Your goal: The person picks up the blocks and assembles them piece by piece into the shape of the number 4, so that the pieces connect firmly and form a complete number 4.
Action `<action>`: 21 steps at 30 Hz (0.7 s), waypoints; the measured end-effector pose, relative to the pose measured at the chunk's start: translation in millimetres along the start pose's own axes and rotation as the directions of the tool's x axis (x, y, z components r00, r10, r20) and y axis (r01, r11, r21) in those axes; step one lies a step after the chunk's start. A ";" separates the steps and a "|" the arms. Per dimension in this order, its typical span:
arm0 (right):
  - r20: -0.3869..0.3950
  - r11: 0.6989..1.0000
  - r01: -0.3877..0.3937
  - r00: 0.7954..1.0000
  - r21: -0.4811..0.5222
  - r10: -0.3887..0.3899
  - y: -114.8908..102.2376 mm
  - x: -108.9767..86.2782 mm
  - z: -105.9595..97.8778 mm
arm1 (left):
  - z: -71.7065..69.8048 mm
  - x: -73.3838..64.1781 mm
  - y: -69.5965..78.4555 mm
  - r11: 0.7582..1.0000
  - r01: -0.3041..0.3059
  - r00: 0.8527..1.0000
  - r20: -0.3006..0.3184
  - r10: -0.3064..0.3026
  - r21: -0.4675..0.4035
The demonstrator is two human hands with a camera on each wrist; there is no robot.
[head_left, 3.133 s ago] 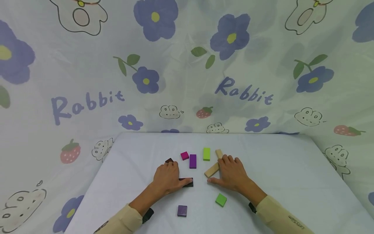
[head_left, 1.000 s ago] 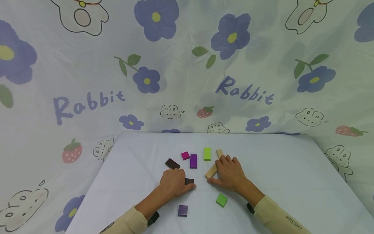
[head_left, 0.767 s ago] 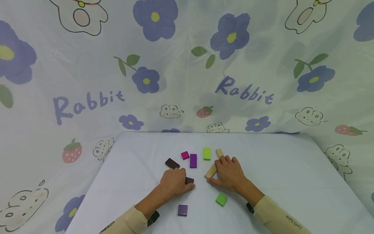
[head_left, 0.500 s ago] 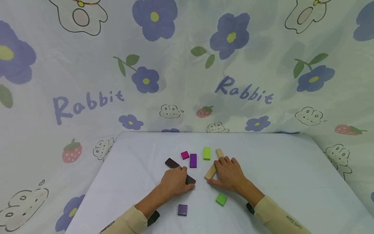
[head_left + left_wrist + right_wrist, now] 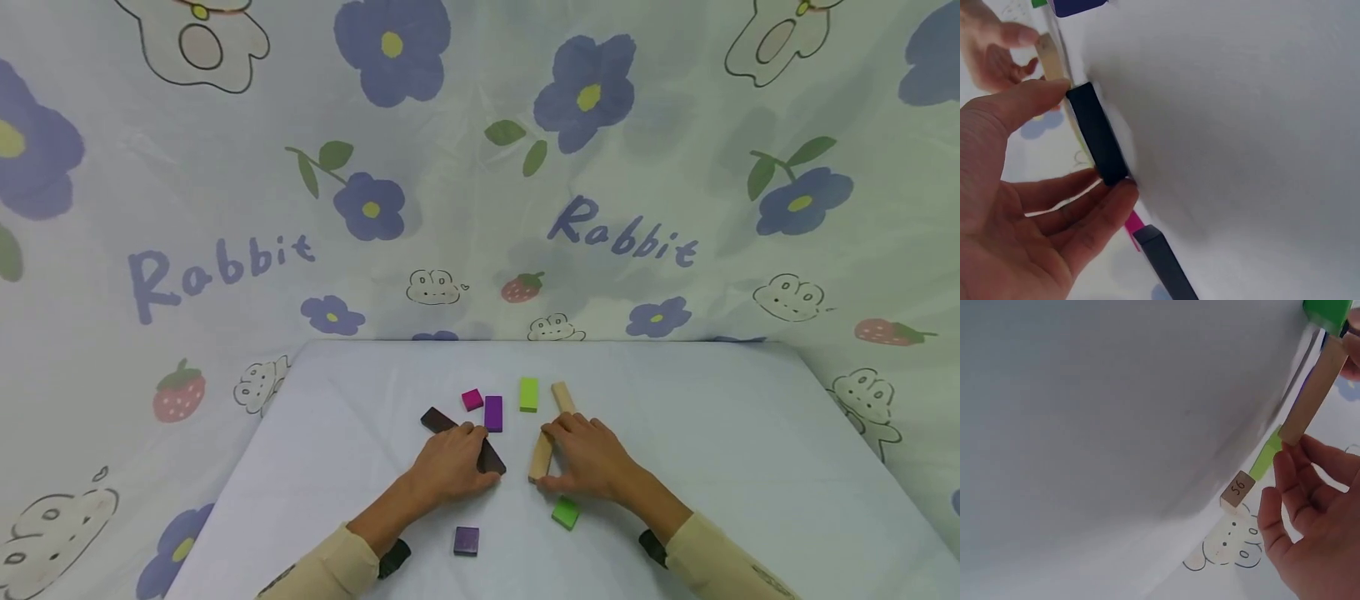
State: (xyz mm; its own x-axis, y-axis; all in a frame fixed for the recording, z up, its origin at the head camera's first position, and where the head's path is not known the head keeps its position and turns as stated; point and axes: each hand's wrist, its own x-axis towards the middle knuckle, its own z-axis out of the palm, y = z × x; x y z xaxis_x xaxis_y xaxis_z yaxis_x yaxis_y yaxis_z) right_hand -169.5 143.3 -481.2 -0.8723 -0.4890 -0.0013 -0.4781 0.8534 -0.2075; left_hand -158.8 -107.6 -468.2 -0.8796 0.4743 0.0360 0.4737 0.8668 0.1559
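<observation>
My left hand (image 5: 450,467) pinches a long black block (image 5: 1097,131) by its two ends, thumb at the near end and fingertips at the far end. A second black block (image 5: 437,419) lies just beyond the fingers, angled the same way. To the right, my right hand (image 5: 592,458) holds a natural wood block (image 5: 540,458), thumb at its near end, fingers at its far end. Beyond those fingers lies another wood block (image 5: 562,396); its end carries handwritten digits in the right wrist view. The two held blocks lean toward each other, with a narrow gap between.
Behind the hands lie a pink block (image 5: 472,400), a purple block (image 5: 492,413) and a yellow-green block (image 5: 528,395). Nearer are a dark purple square block (image 5: 467,542) and a green block (image 5: 566,512), close below the right thumb. A white cloth covers the table (image 5: 720,433).
The left hand has moved right, uncovering the far black block, and its held block has turned from level to slanting. The right-hand wood block has swung steeper, its near end closer to me.
</observation>
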 end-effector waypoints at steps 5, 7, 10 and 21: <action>0.008 0.997 0.054 0.998 0.055 -0.055 0.2 -9.3 -1.2 | 1.8 4.5 -3.4 0.998 -0.027 1.000 0.009 0.027 -0.053; 0.015 0.995 0.069 0.997 0.066 -0.070 0.0 -12.6 -1.7 | 1.5 6.5 -4.3 0.996 -0.034 0.999 0.016 0.035 -0.076; 0.036 0.994 0.082 0.996 0.073 -0.085 -0.7 -15.6 -2.9 | 0.6 9.7 -5.3 0.994 -0.042 0.999 0.026 0.044 -0.103; 0.044 0.981 0.142 0.988 0.135 -0.149 -3.4 -19.0 -4.1 | 0.8 18.7 -7.2 0.987 -0.054 0.996 0.062 0.064 -0.151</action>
State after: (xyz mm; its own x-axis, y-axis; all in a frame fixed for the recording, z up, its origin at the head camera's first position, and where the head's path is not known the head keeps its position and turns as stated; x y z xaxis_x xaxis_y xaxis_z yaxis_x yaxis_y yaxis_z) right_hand -151.8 150.4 -476.5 -0.7856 -0.6185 -0.0134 -0.5791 0.7428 -0.3361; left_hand -178.7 -104.9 -469.4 -0.8430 0.5377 -0.0155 0.5089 0.8064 0.3012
